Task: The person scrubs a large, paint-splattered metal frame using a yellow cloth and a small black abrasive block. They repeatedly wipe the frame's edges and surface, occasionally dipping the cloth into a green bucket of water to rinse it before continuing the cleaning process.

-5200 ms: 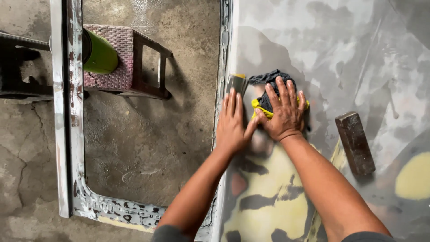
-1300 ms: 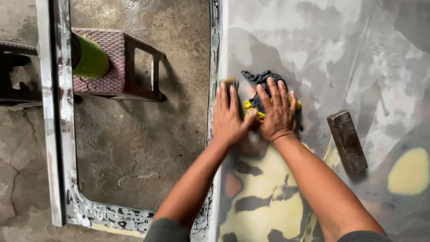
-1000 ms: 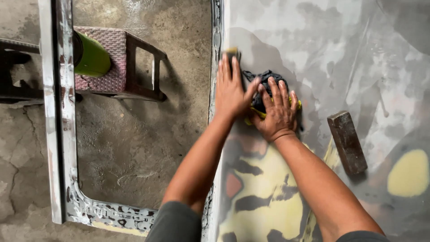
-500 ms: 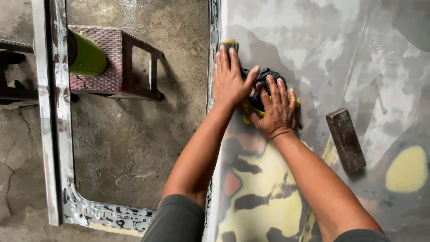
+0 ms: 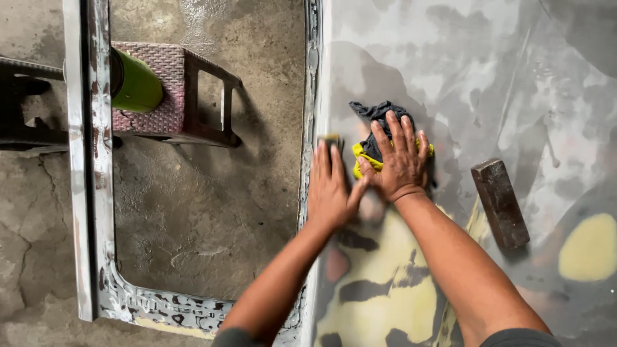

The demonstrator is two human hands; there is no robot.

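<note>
Head view, looking down on a sanded metal panel (image 5: 488,77), grey with yellow filler patches. Left hand (image 5: 331,186) lies flat, fingers together and extended, palm pressing a small sanding pad (image 5: 330,139) against the panel close to its left edge; only the pad's top end shows beyond the fingertips. No closed grip there, the hand is spread flat. Right hand (image 5: 400,157) sits just beside it, thumb touching the left hand, fingers spread over a dark rag (image 5: 378,115) bunched with a yellow cloth (image 5: 361,164); its grip is loose and open, pressing rather than clenching. A dark rectangular block (image 5: 500,202) rests on the panel to the right, apart from both hands. Through the window frame (image 5: 87,160), the concrete floor (image 5: 212,212) carries a woven stool (image 5: 173,96) with a green cylinder (image 5: 136,83) on it.
</note>
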